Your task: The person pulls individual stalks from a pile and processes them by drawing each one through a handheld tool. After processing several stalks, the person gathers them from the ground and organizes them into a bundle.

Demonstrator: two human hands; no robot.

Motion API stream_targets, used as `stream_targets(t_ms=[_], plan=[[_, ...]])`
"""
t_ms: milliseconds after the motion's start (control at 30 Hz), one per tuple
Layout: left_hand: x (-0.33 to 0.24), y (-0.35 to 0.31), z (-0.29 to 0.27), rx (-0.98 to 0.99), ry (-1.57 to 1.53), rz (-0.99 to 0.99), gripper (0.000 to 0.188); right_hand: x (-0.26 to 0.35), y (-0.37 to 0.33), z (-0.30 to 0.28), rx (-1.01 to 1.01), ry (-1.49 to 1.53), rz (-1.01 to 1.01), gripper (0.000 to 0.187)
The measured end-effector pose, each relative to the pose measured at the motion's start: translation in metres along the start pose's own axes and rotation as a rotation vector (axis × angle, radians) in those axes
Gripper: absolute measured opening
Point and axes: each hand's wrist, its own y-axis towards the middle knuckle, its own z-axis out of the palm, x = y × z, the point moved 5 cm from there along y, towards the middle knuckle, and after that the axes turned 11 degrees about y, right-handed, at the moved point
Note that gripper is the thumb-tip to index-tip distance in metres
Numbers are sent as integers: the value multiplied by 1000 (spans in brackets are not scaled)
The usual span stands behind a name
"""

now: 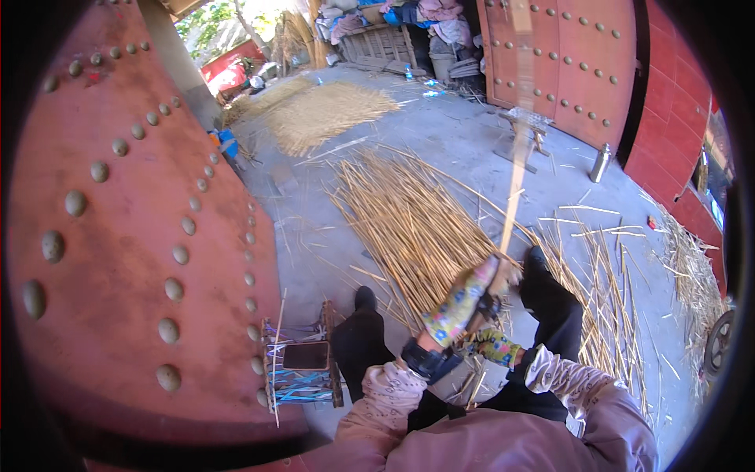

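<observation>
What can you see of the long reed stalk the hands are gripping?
The reed stalk is one long, thin, pale straw-coloured stem that looks dry and stiff. It stands nearly upright, leaning slightly, and its upper part blurs against the red studded door. Its lower end sits in the left hand, gloved in patterned fabric; the right hand is just below. Behind it, loose reeds lie spread on the concrete ground.

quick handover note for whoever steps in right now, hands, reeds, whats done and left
Left hand, in a patterned glove: closed on the long reed stalk, which rises away from the person.
Right hand, gloved: low between the knees, at the stalk's lower end; its grip is hidden.
Reed pile: spread on the concrete ahead; more loose stalks to the right.
Small wooden stool: left of the legs.
Done: one stalk in hand.
Left: most reeds lie on the ground.
</observation>
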Motion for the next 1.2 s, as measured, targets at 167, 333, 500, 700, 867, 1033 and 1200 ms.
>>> stream_targets(t_ms=[167,333,500,700,867,1033,1200], plan=[[-9,6,3,-189,597,289,25,42,-23,-22,-582,-113,-88,25],[-38,-14,7,-296,1650,374,19,183,-73,-64,-813,-876,-898,46],[-27,-32,6,-218,1657,489,18,188,-65,-112,-650,-1054,-475,46],[-27,-57,-51,-327,2092,625,26,80,-99,-159,-624,-758,-194,21],[-85,-97,-90,-681,1313,518,32,25,-137,-206,-820,-915,-158,13],[-49,-97,-91,-794,235,325,36,33,-142,-272,-1106,-433,-518,19],[-13,-68,-63,-632,78,1,61,187,-102,-281,-1204,-220,-626,29]])
